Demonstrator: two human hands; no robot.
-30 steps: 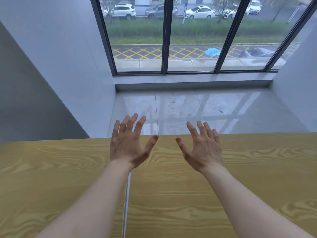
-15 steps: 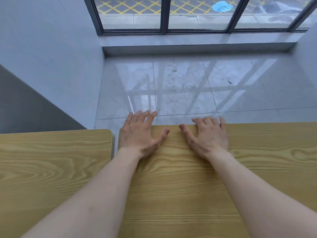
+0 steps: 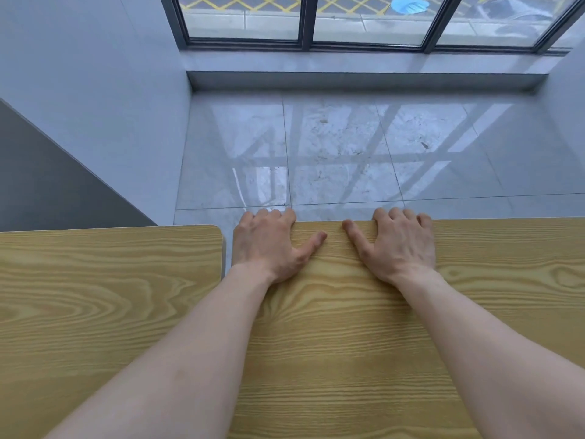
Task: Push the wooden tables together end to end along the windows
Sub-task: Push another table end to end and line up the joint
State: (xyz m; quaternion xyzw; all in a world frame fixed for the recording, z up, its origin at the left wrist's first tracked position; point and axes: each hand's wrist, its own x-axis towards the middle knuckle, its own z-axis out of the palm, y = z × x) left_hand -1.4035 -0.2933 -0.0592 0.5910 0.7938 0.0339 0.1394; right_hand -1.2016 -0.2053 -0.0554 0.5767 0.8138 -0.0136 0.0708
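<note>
Two light wooden tables fill the lower half of the head view. The left table (image 3: 104,293) ends in a rounded far corner, and a narrow gap separates it from the right table (image 3: 348,343). My left hand (image 3: 269,245) lies on the right table's far left corner with its fingers curled over the far edge. My right hand (image 3: 395,245) grips the same far edge a little to the right, thumb flat on the top. Both forearms stretch across the right table.
Glossy grey floor tiles (image 3: 348,153) run from the tables to a low sill under dark-framed windows (image 3: 307,23). A pale wall (image 3: 95,90) closes the left side and another wall (image 3: 569,106) stands at the far right.
My hands came down from hovering with spread fingers onto the right table's far edge and curled over it. The view tilted downward.
</note>
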